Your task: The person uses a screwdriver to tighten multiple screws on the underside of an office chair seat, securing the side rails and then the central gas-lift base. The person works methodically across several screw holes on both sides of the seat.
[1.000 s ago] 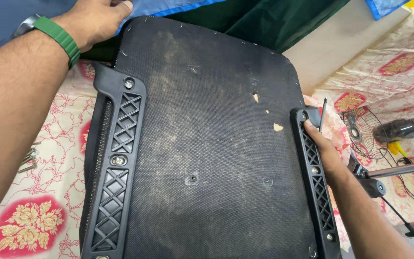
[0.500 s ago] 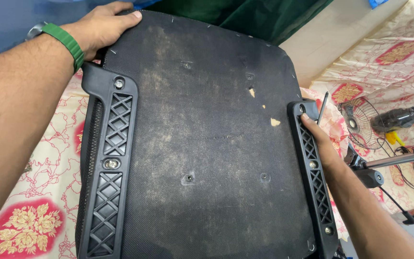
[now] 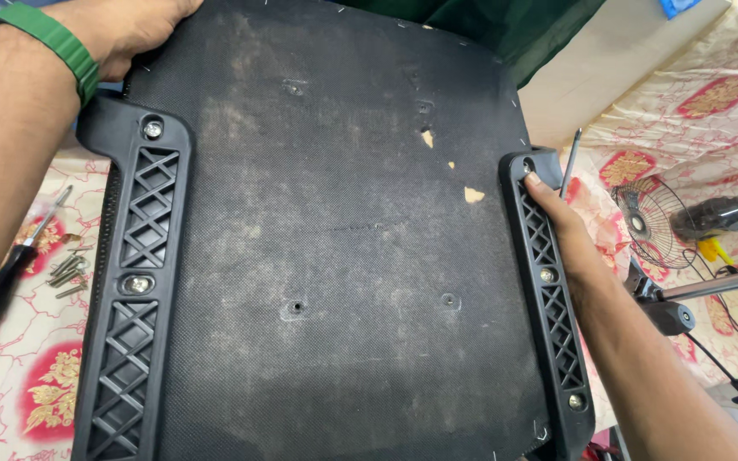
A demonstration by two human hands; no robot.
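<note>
Since a second ago, both hands have kept their hold while the view has drawn closer to the black seat base (image 3: 335, 256), which now fills more of the picture. It lies upside down, its dusty fabric underside facing up, on a floral cloth (image 3: 10, 376). The left hand (image 3: 134, 30) grips the far left corner of the seat base, fingers curled over the edge, a green wristband (image 3: 53, 47) on the wrist. The right hand (image 3: 557, 218) rests on the right plastic bracket (image 3: 548, 290), thumb pressed near its top screw, and holds a thin screwdriver (image 3: 569, 162) whose shaft points upward; its other fingers wrap around the bracket's outer side, out of sight. The left plastic bracket (image 3: 134, 282), with a lattice pattern, runs along the opposite side and carries two visible screws. On the cloth to the left lie a dark-handled tool (image 3: 19, 260) and a small heap of loose screws (image 3: 68, 271). To the right are a wire fan guard (image 3: 647, 222) and a dark motor body (image 3: 723, 213), well apart from the seat.
</note>
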